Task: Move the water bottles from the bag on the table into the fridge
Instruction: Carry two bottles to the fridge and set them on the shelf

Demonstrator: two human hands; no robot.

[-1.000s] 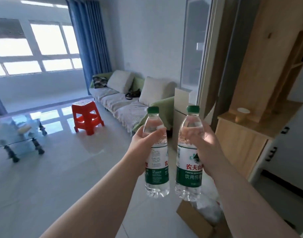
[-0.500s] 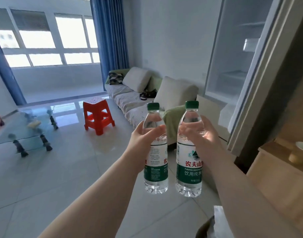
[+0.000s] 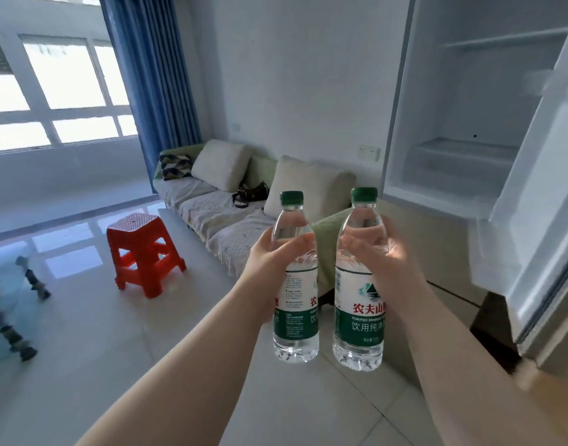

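Observation:
I hold two clear water bottles upright in front of me, both with green caps and green-and-white labels. My left hand (image 3: 269, 262) grips the left water bottle (image 3: 296, 320) around its upper body. My right hand (image 3: 384, 255) grips the right water bottle (image 3: 359, 320) the same way. The two bottles hang side by side, a small gap between them. The white fridge (image 3: 453, 130) stands open at the upper right, its shelves bare, and its door (image 3: 533, 220) swings out toward me on the right. The bag and table are out of view.
A sofa (image 3: 224, 217) with cushions runs along the far wall, just behind the bottles. A red plastic stool (image 3: 144, 252) stands on the tiled floor to the left. A glass table's legs (image 3: 18, 317) show at the left edge. Blue curtains hang by the window.
My view has swung right and closer to the fridge, whose open interior and door now fill the right side. Both hands still hold their bottles in the same pose.

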